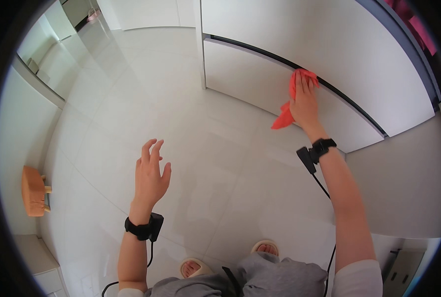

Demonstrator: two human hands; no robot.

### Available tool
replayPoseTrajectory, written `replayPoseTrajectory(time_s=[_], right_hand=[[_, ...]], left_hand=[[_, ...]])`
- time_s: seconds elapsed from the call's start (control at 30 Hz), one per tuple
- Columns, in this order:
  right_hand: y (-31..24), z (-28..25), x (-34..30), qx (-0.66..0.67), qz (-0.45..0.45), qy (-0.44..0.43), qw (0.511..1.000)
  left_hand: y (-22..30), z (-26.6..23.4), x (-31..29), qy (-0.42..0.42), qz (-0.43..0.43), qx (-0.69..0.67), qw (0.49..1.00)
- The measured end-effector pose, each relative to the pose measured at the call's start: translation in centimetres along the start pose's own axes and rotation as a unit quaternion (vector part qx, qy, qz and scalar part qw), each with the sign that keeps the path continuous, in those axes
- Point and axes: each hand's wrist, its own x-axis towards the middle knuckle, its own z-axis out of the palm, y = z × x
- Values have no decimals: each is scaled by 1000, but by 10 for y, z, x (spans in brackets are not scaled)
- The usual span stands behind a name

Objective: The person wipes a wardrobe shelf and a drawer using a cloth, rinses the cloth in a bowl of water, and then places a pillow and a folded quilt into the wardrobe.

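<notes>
My right hand [305,103] presses a bright red cloth [284,118] against the white drawer front [250,74], close to the dark groove along its upper edge. Some of the cloth shows above the fingertips, and a loose end hangs down to the left of the palm. My left hand [152,171] hovers over the floor, fingers apart and slightly bent, with nothing in it. Each wrist wears a black strap with a small black box and a cable.
Pale glossy tiles [181,114] cover the floor. A small orange stool [34,191] with wooden legs stands by the left wall. A larger white panel [324,34] sits above the groove. A low white cabinet [39,262] is at the lower left.
</notes>
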Motion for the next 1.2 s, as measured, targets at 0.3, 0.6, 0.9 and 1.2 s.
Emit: replayPoseTrajectory(time_s=[0.3, 0.6, 0.9, 1.2], right_hand=[[-104, 81, 129, 52, -16, -116, 992], [-162, 100, 213, 92, 38, -199, 975], [-5, 33, 82, -72, 20, -16, 997], [269, -81, -82, -266, 226, 27, 937]], left_hand=[[-42, 20, 16, -18, -39, -27, 999], [-45, 22, 38, -48, -16, -22, 998], [-26, 42, 29, -18, -60, -68, 996], [-14, 51, 32, -37, -49, -47, 997]])
